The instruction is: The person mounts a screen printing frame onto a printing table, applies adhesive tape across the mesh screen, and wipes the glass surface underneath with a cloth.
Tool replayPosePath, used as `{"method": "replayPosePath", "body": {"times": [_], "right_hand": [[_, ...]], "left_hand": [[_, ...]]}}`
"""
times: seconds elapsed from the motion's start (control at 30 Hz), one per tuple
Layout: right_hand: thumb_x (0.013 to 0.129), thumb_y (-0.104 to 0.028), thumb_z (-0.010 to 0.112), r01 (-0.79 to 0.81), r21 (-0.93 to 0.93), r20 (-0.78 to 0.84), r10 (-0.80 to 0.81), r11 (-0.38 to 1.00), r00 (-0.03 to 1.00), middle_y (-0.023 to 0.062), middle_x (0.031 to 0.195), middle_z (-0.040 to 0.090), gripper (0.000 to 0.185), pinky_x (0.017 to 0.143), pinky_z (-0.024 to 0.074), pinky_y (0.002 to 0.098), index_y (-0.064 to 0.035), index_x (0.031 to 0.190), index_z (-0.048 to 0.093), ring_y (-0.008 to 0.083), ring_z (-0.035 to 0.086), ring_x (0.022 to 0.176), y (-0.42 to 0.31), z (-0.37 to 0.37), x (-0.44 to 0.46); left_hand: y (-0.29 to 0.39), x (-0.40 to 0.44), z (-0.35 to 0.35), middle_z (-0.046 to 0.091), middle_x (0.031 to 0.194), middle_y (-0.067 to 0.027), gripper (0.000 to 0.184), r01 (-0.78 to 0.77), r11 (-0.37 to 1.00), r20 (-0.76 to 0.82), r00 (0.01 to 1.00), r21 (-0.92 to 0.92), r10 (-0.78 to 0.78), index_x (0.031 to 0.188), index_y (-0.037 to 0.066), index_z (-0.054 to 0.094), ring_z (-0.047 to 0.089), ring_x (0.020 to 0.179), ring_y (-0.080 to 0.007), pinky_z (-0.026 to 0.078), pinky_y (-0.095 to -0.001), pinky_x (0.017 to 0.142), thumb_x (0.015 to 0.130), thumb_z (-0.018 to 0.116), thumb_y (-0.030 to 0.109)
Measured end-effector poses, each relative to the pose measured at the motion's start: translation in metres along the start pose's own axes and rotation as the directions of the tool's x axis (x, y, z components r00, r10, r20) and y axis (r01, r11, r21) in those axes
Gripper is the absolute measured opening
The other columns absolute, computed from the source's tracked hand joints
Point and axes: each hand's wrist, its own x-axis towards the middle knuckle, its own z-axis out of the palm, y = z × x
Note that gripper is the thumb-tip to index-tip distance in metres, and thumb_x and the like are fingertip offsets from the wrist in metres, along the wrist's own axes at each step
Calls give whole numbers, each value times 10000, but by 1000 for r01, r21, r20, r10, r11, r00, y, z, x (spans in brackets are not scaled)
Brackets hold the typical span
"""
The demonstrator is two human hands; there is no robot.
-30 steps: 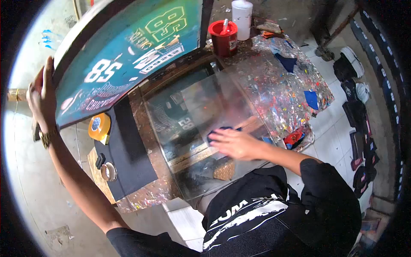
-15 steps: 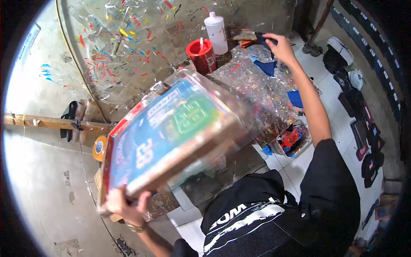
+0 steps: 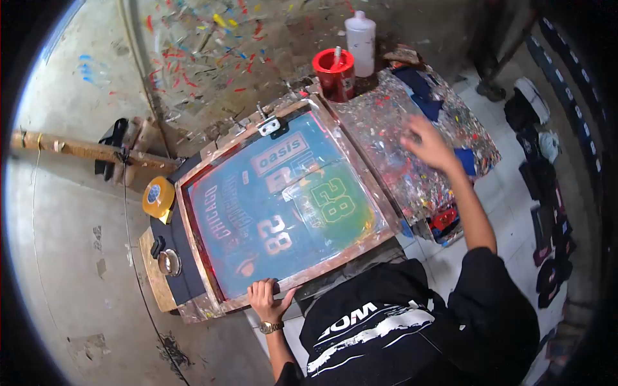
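Note:
A wooden-framed printing screen (image 3: 251, 212) lies low over the work board, its blue mesh showing "oasis", "CHICAGO" and the number 28. My left hand (image 3: 267, 300) grips the near edge of its frame, fingers on top and thumb out to the side. My right hand (image 3: 430, 147) hangs over the paint-spattered table (image 3: 380, 138), fingers loosely bent and apart, with nothing visible in it. Beyond it a dark blue cloth (image 3: 421, 96) lies on that table. A metal hinge clamp (image 3: 270, 127) sits at the screen's far edge.
A red paint can (image 3: 335, 80) and a white plastic bottle (image 3: 360, 48) stand at the table's back. A tape roll (image 3: 159, 197) lies left of the screen. A box of coloured scraps (image 3: 443, 225) sits right. Dark caps (image 3: 547, 257) line the floor.
The screen has come down from a raised, tilted position to lie low over the board, left hand still on its edge. My right hand has let go of the dark cloth and drawn nearer.

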Motion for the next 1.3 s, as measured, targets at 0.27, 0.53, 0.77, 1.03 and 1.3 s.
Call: {"method": "replayPosePath", "body": {"times": [0.27, 0.53, 0.77, 1.03, 1.3], "right_hand": [[920, -223, 689, 239, 46, 125, -243, 970, 962, 209, 1463, 520, 403, 1166, 327, 461, -27, 1268, 640, 371, 420, 1421, -151, 39, 8], [919, -81, 653, 655, 303, 302, -722, 692, 623, 159, 1296, 645, 255, 1101, 409, 437, 1, 1160, 678, 345, 541, 1314, -331, 134, 21], [802, 29, 669, 822, 561, 218, -975, 97, -34, 163, 1167, 679, 307, 983, 476, 443, 6, 1108, 692, 345, 616, 1170, -485, 190, -42], [901, -376, 648, 787, 521, 693, -374, -332, -617, 183, 922, 717, 356, 795, 562, 475, -32, 980, 700, 380, 705, 910, -637, 368, -211], [837, -304, 666, 915, 283, 899, -412, 288, -148, 176, 1277, 676, 416, 992, 522, 437, -84, 1186, 718, 319, 650, 1188, -574, 629, -318]], "left_hand": [[4, 12, -12, 587, 813, -52, 550, 69, 995, -17, 997, -75, -71, 820, 82, 609, 564, 757, -256, 415, -390, 713, 669, 813, 571], [-1, -6, -16, 570, 905, -63, 559, 182, 952, -70, 976, -246, -205, 886, 72, 599, 574, 915, -249, 448, -371, 828, 617, 841, 497], [22, -55, 3, 611, 1058, -98, 368, 186, 934, -601, 723, -304, -340, 990, 76, 661, 599, 1069, -288, 469, -423, 983, 765, 807, 327], [64, -239, 18, 526, 1347, -233, 523, 864, 73, -262, -70, -499, -963, 1201, 16, 576, 491, 1244, -422, 360, -519, 1074, 797, 795, 266], [126, -327, -17, 429, 1478, -253, 683, 836, -291, -102, -377, -466, -921, 1358, -3, 487, 398, 1368, -434, 307, -509, 1141, 808, 806, 246]]}}
